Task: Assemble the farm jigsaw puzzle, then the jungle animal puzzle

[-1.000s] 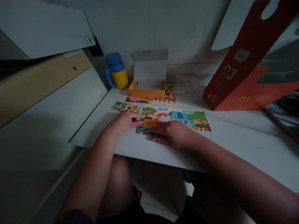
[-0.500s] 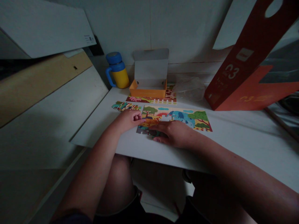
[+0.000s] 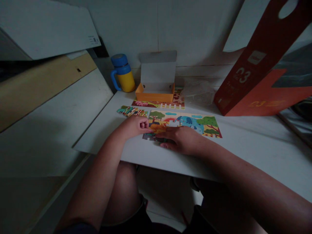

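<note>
A jigsaw puzzle (image 3: 208,122) with a blue elephant, trees and a spotted animal lies flat on the white table. A pale gap shows near its middle. My left hand (image 3: 136,126) rests at the puzzle's left side, most fingers curled in, one fingertip stretched onto the pieces. Across the lower middle lies my right hand (image 3: 181,138), fingers stretched out over the puzzle and thumb apart below them. It covers part of the lower edge. Loose puzzle pieces (image 3: 130,110) are heaped just beyond my left hand.
An orange box (image 3: 154,97) with its lid raised stands at the back, on a printed picture sheet (image 3: 158,104). Left of it is a blue and yellow mug (image 3: 126,81). Clear plastic wrapping (image 3: 198,92) lies to the right, near a large red box (image 3: 240,81).
My left fingertip has shifted slightly to the right over the puzzle. My right hand stays almost in place.
</note>
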Demonstrator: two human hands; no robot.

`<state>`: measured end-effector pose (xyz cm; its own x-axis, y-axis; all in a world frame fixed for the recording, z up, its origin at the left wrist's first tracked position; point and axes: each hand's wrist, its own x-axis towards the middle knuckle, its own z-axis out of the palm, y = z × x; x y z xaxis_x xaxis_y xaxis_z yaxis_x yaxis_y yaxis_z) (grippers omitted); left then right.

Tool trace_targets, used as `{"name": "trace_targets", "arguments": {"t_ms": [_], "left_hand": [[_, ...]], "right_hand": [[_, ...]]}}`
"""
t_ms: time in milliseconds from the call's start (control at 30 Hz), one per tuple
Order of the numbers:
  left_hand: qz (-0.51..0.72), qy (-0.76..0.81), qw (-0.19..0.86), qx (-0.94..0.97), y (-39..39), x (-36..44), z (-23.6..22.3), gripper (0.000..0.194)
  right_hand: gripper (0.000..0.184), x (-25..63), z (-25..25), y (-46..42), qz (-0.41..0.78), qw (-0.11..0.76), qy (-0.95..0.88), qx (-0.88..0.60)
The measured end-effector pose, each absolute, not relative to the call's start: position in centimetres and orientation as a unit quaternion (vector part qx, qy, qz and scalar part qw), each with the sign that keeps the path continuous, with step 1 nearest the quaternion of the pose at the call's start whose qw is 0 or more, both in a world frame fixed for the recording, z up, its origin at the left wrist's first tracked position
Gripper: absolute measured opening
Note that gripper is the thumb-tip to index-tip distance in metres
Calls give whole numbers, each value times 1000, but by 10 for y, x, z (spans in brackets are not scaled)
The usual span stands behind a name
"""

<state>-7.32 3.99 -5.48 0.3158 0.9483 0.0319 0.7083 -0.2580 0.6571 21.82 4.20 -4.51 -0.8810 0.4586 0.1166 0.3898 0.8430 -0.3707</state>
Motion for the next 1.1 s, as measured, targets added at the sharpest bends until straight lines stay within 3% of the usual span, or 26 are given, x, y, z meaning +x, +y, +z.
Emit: {"name": "trace_targets", "arguments": {"t_ms": [167, 367, 467, 600, 733, 967, 1100], "left_hand": [[229, 542, 246, 770, 39, -74, -52, 34], [300, 679, 5, 670, 47, -94, -41, 25], [243, 763, -91, 592, 56, -119, -45, 24], [140, 836, -66, 526, 63, -149, -57, 44], [141, 860, -41, 489, 66, -158, -62, 61], [210, 868, -4, 450, 75, -167, -63, 52], [315, 846, 48, 427, 78, -174, -66, 52]], "right_hand": [[44, 219, -46, 42, 170, 106, -955, -220], [46, 222, -41, 42, 189, 95, -954, -215], [45, 224, -39, 43, 210, 107, -947, -219], [42, 229, -36, 45, 210, 134, -940, -234], [42, 235, -32, 49, 197, 167, -926, -275], [41, 242, -30, 53, 191, 196, -905, -326], [40, 244, -30, 55, 192, 202, -901, -334]]}}
